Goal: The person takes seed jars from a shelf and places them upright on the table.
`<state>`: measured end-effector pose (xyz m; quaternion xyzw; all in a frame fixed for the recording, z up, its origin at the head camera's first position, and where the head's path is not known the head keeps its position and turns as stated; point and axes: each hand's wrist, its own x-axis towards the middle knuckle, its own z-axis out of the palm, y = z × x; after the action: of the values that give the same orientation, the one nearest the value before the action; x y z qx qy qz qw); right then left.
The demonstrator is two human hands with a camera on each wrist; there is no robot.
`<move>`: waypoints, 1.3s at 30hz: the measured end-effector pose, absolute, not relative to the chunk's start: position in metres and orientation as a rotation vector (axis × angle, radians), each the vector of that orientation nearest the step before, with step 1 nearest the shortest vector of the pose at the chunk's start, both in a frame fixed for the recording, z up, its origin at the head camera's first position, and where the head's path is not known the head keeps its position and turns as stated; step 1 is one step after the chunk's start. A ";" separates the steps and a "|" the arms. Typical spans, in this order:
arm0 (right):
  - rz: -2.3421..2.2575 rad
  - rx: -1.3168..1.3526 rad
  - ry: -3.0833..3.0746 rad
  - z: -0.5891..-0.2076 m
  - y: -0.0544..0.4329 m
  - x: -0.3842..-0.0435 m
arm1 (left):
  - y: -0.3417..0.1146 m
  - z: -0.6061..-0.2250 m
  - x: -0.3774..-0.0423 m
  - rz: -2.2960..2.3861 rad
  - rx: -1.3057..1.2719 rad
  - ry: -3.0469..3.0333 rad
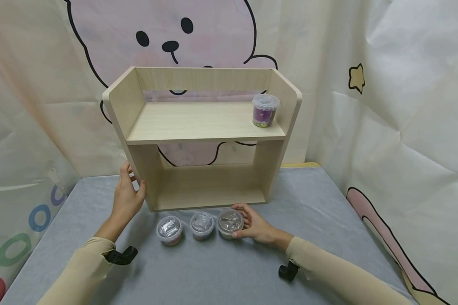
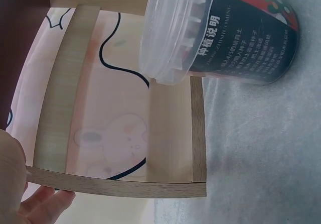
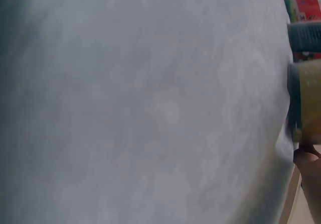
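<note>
A small two-tier wooden shelf [image 1: 198,137] stands on the cloth-covered table. My left hand [image 1: 127,197] grips the shelf's left side panel, with the thumb at the front edge and the fingers along the outer face. Three lidded plastic cups stand in a row before the shelf: a left cup [image 1: 169,230], a middle cup [image 1: 202,225] and a right cup [image 1: 230,223]. Around the right cup, my right hand [image 1: 257,226] curls its thumb and fingers. That cup's yellowish label [image 3: 311,101] shows at the edge of the right wrist view.
A purple-labelled lidded cup [image 1: 264,113] stands at the right end of the shelf's upper board. Grey-blue cloth [image 1: 198,275] covers the table. Printed curtains [image 1: 397,127] hang behind and at both sides.
</note>
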<state>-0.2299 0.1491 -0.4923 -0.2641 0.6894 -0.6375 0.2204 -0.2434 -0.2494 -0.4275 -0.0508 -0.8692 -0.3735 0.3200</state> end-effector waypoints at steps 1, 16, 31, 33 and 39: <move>-1.753 -0.743 1.911 -0.493 0.150 -0.231 | -0.250 -0.427 -0.243 -0.982 -0.136 -2.283; -1.724 -0.765 1.911 -0.491 0.153 -0.233 | -0.249 -0.426 -0.243 -0.982 -0.150 -2.279; -1.661 -0.801 2.120 -0.469 0.159 -0.235 | -0.249 -0.426 -0.243 -0.976 -0.163 -2.280; -1.651 -0.777 2.125 -0.464 0.159 -0.235 | -0.249 -0.427 -0.243 -0.978 -0.165 -2.276; -1.638 -0.790 2.118 -0.447 0.159 -0.237 | -0.249 -0.428 -0.242 -0.983 -0.158 -2.271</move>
<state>-0.2367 0.1592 -0.4470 -0.2785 0.7472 -0.5777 0.1741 -0.2418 -0.2489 -0.4277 -0.0603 -0.8663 -0.3747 0.3249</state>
